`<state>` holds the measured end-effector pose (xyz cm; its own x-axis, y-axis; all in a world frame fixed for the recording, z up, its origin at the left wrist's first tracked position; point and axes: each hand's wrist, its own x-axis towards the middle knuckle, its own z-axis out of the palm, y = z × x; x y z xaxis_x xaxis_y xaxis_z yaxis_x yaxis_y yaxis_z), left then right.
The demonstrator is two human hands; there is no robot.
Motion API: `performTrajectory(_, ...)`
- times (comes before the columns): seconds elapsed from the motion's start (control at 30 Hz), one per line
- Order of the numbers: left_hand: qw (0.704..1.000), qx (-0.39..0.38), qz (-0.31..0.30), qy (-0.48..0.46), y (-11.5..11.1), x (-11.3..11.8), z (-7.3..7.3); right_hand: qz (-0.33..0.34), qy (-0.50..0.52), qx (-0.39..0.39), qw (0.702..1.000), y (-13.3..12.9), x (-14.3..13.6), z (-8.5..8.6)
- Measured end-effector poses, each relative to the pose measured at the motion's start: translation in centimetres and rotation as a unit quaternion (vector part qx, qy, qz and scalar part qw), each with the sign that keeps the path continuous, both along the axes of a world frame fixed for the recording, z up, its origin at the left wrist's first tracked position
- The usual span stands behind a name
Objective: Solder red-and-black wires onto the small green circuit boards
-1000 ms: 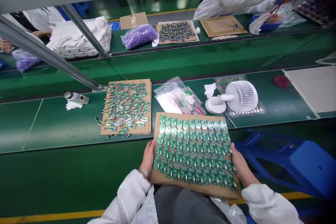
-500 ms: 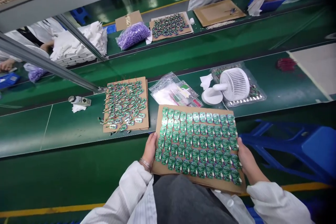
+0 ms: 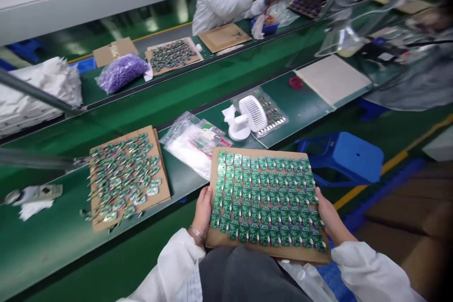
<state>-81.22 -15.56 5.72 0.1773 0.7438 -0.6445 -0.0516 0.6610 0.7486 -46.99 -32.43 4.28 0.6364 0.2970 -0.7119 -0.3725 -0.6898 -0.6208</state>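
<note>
Between my two hands is a brown cardboard sheet (image 3: 269, 254), held in front of my body. Rows of green circuit boards (image 3: 264, 198) lie across its top, many with a small white part at one side. My left hand (image 3: 203, 212) grips the sheet's left edge, its fingers hidden underneath. On the opposite edge, my right hand (image 3: 329, 214) is closed the same way, fingers also out of sight below. Left of the sheet, on the green bench, another cardboard sheet (image 3: 163, 184) carries many small green boards with metal parts (image 3: 123, 174).
On the bench stand a white fan (image 3: 253, 113), plastic bags (image 3: 193, 144) and a bottle (image 3: 38, 193). A blue stool (image 3: 357, 158) is at the right. Across the far bench, a person in white sleeves (image 3: 222, 7) works near a blue bin (image 3: 267, 27). A metal post (image 3: 38, 92) crosses the left.
My view has turned to the right, so the bench items have shifted left and more of the right side shows. Both hands still hold the cardboard sheet with its boards.
</note>
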Motion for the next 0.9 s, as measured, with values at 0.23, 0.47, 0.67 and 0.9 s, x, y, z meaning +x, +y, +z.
performTrajectory(0.23, 0.999, -0.014, -0.036, 0.015, -1.8, 9.0, -1.2, -0.055, 0.039, 0.030, 0.997, -3.7, 8.2, 0.7)
performTrajectory(0.47, 0.998, -0.053, -0.002, 0.035, -4.5, 22.5, -3.7, -0.045, 0.035, 0.014, 0.998, -3.0, 23.2, -0.1)
performTrajectory(0.67, 0.998, -0.042, 0.028, 0.034, -2.4, 32.1, -2.3, -0.006, -0.018, 0.003, 1.000, 1.6, 34.0, 2.0)
performTrajectory(0.9, 0.995, 0.051, 0.080, 0.019, 6.8, 37.1, -0.5, 0.045, -0.037, 0.061, 0.996, 13.7, 39.2, 3.2)
